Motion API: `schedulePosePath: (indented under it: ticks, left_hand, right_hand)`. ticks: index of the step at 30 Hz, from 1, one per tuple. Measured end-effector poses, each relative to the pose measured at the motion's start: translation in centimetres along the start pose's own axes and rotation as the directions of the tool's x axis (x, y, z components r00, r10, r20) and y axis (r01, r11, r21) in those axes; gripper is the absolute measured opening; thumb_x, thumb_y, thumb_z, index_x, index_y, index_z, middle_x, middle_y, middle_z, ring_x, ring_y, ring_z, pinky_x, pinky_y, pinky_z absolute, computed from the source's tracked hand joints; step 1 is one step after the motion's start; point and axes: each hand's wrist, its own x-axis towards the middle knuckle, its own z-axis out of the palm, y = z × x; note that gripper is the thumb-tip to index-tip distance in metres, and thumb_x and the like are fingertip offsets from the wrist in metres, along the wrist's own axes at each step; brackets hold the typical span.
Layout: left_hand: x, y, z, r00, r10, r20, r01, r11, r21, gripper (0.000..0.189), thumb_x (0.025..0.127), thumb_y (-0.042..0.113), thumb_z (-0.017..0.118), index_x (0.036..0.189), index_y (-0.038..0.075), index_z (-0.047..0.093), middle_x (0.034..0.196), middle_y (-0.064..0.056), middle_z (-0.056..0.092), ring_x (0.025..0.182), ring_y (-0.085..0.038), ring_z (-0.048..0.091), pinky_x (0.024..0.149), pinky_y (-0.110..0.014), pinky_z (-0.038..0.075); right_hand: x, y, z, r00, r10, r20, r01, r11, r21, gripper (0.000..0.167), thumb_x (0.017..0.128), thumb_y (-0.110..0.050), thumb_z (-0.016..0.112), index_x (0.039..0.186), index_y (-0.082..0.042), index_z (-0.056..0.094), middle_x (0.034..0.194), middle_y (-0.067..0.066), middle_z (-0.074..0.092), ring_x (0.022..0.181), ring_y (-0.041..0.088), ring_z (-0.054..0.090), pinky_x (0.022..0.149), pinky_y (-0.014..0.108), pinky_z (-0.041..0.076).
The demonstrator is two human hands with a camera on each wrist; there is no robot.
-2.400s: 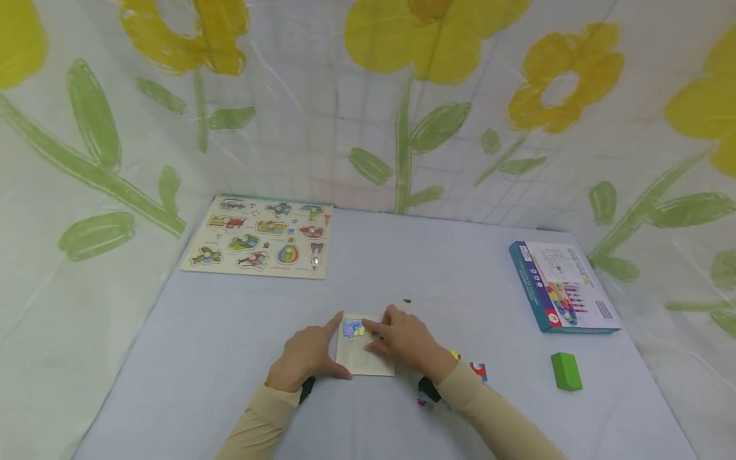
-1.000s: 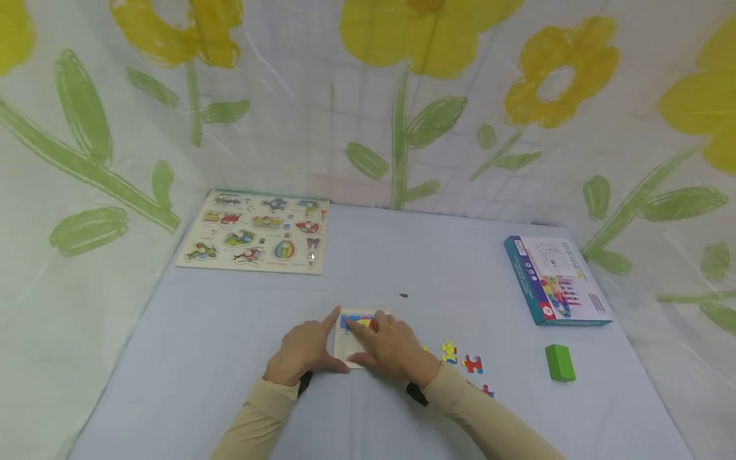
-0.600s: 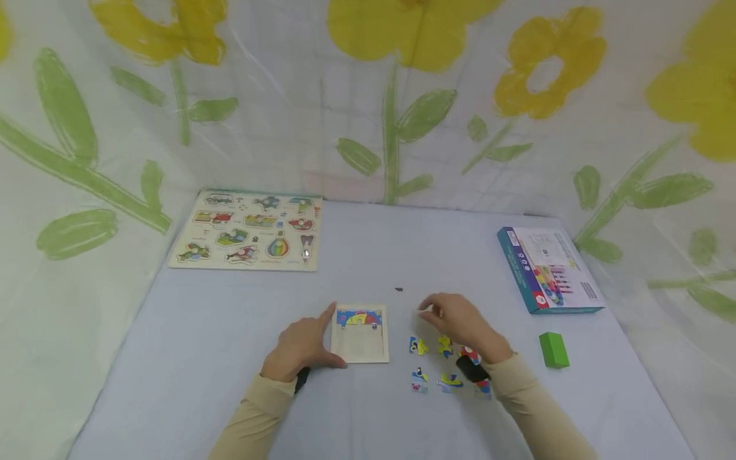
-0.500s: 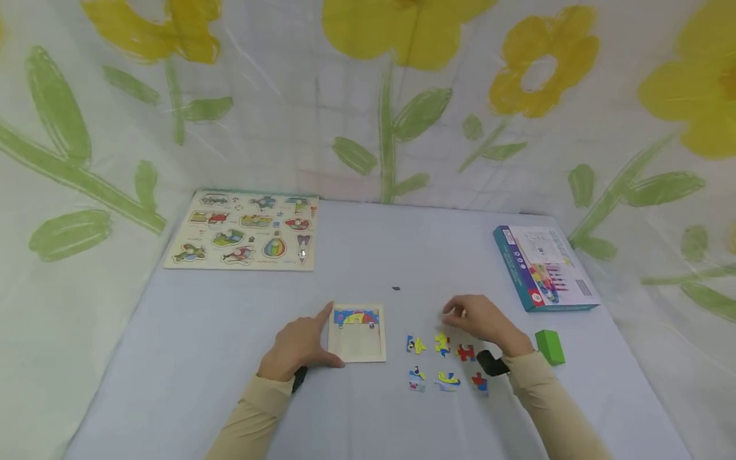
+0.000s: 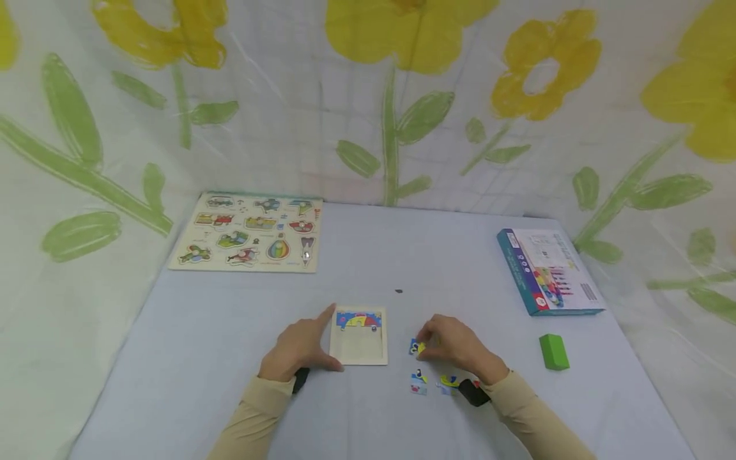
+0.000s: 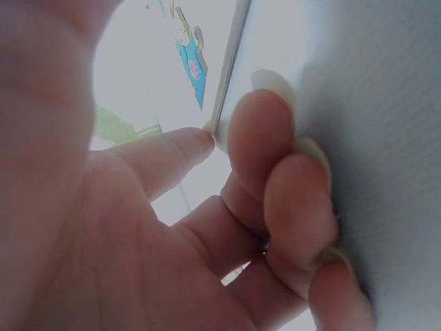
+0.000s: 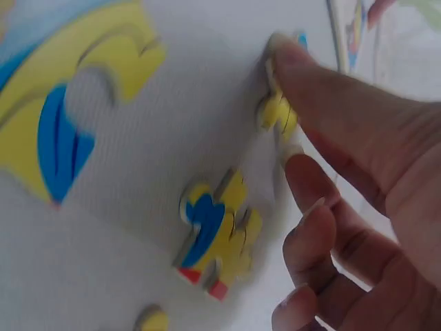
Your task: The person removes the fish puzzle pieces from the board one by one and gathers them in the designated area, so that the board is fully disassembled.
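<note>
The left hand [image 5: 298,347] lies at the left side of a small square wooden puzzle board [image 5: 359,360], its spread thumb and index finger touching the board's edge. In the left wrist view, the other fingers [image 6: 296,200] are curled beside the board. Joined puzzle pieces [image 5: 358,321] fill the top of the board; below them is bare wood. The right hand [image 5: 457,345] pinches a blue-and-yellow puzzle piece [image 5: 414,347] between thumb and index finger at the table surface. Next to it, a yellow, blue and red puzzle piece [image 7: 220,238] lies loose in the right wrist view.
Loose puzzle pieces [image 5: 419,382] lie near the right forearm, some partly hidden. A large peg puzzle [image 5: 247,239] is at the back left. At the right are a flat box [image 5: 554,271] and a green block [image 5: 554,352]. A small dark speck [image 5: 399,291] lies beyond the board.
The right hand has left the board, swung right over the loose pieces, then come back left and down to the blue-and-yellow piece. The left hand keeps its place at the board.
</note>
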Motion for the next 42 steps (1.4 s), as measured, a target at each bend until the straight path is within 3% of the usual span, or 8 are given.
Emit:
schedulePosePath:
  ticks: [12, 20, 25, 28, 30, 35, 38, 42]
  left_hand:
    - [-0.1, 0.2, -0.3, 1.0, -0.019, -0.022, 0.019, 1.0, 0.016, 0.118, 0.064, 0.039, 0.098, 0.161, 0.013, 0.036, 0.129, -0.024, 0.068, 0.095, -0.027, 0.061, 0.091, -0.052, 0.056]
    - [0.0, 0.1, -0.3, 0.999, -0.019, -0.034, 0.02, 1.0, 0.013, 0.118, 0.063, 0.039, 0.099, 0.161, 0.013, 0.037, 0.127, -0.023, 0.069, 0.094, -0.026, 0.061, 0.09, -0.051, 0.056]
    - [0.0, 0.1, 0.3, 0.999, -0.016, -0.03, 0.017, 1.0, 0.017, 0.118, 0.063, 0.04, 0.099, 0.16, 0.013, 0.038, 0.126, -0.023, 0.069, 0.098, -0.029, 0.064, 0.093, -0.053, 0.056]
    - [-0.1, 0.2, 0.5, 1.0, -0.021, -0.02, 0.022, 0.999, 0.027, 0.118, 0.063, 0.041, 0.099, 0.16, 0.013, 0.038, 0.126, -0.024, 0.069, 0.1, -0.031, 0.066, 0.092, -0.054, 0.056]
    - [-0.1, 0.4, 0.4, 0.999, -0.023, -0.022, 0.024, 0.999, 0.039, 0.118, 0.063, 0.042, 0.098, 0.16, 0.013, 0.038, 0.126, -0.024, 0.069, 0.101, -0.031, 0.067, 0.09, -0.054, 0.057]
    - [-0.4, 0.6, 0.3, 0.999, -0.016, -0.038, 0.018, 0.998, 0.061, 0.116, 0.064, 0.044, 0.098, 0.159, 0.012, 0.039, 0.124, -0.023, 0.07, 0.1, -0.032, 0.068, 0.088, -0.052, 0.057]
    - [-0.6, 0.6, 0.3, 0.999, -0.002, -0.052, 0.006, 0.998, 0.069, 0.116, 0.063, 0.044, 0.098, 0.159, 0.011, 0.04, 0.119, -0.023, 0.071, 0.095, -0.029, 0.068, 0.084, -0.051, 0.058]
    - [-0.7, 0.7, 0.2, 0.998, 0.006, -0.068, -0.001, 0.997, 0.073, 0.116, 0.062, 0.044, 0.098, 0.158, 0.011, 0.041, 0.113, -0.021, 0.072, 0.089, -0.026, 0.066, 0.079, -0.048, 0.058]
  right_hand:
    - [0.0, -1.0, 0.0, 0.983, 0.176, -0.049, -0.17, 0.98, 0.105, 0.026, 0.073, -0.022, 0.093, 0.092, -0.012, 0.077, 0.093, -0.002, 0.068, 0.084, 0.011, 0.056, 0.08, 0.031, 0.051]
    - [0.4, -0.6, -0.2, 0.996, 0.092, -0.014, -0.085, 0.963, 0.254, 0.018, 0.081, -0.017, 0.087, 0.091, -0.009, 0.073, 0.085, -0.001, 0.071, 0.076, 0.009, 0.054, 0.069, 0.021, 0.046]
    - [1.4, -1.4, -0.5, 0.998, 0.061, -0.005, -0.052, 0.89, 0.453, 0.015, 0.09, -0.018, 0.079, 0.097, -0.006, 0.073, 0.088, 0.003, 0.074, 0.076, 0.01, 0.061, 0.068, 0.021, 0.053]
    - [2.8, -3.0, -0.1, 0.998, 0.055, 0.021, -0.058, 0.828, 0.558, 0.019, 0.09, -0.017, 0.08, 0.1, -0.002, 0.074, 0.09, 0.007, 0.075, 0.078, 0.012, 0.068, 0.069, 0.027, 0.06]
    - [4.0, -4.4, 0.4, 0.999, 0.038, 0.034, -0.05, 0.808, 0.587, 0.021, 0.089, -0.018, 0.081, 0.1, -0.001, 0.076, 0.091, 0.009, 0.076, 0.077, 0.012, 0.07, 0.068, 0.028, 0.061]
    - [6.5, -7.3, 2.0, 1.0, 0.008, 0.021, -0.018, 0.827, 0.561, 0.019, 0.086, -0.02, 0.084, 0.097, -0.004, 0.081, 0.094, 0.009, 0.079, 0.073, 0.008, 0.064, 0.063, 0.022, 0.054]
    - [7.4, -8.5, 2.7, 1.0, 0.03, 0.002, -0.027, 0.853, 0.522, 0.016, 0.085, -0.019, 0.085, 0.094, -0.005, 0.083, 0.092, 0.008, 0.08, 0.074, 0.007, 0.059, 0.061, 0.02, 0.047]
    - [7.9, -9.2, 3.2, 0.996, 0.084, 0.008, -0.077, 0.857, 0.509, 0.014, 0.082, -0.016, 0.086, 0.091, -0.006, 0.083, 0.09, 0.009, 0.08, 0.074, 0.009, 0.058, 0.061, 0.021, 0.044]
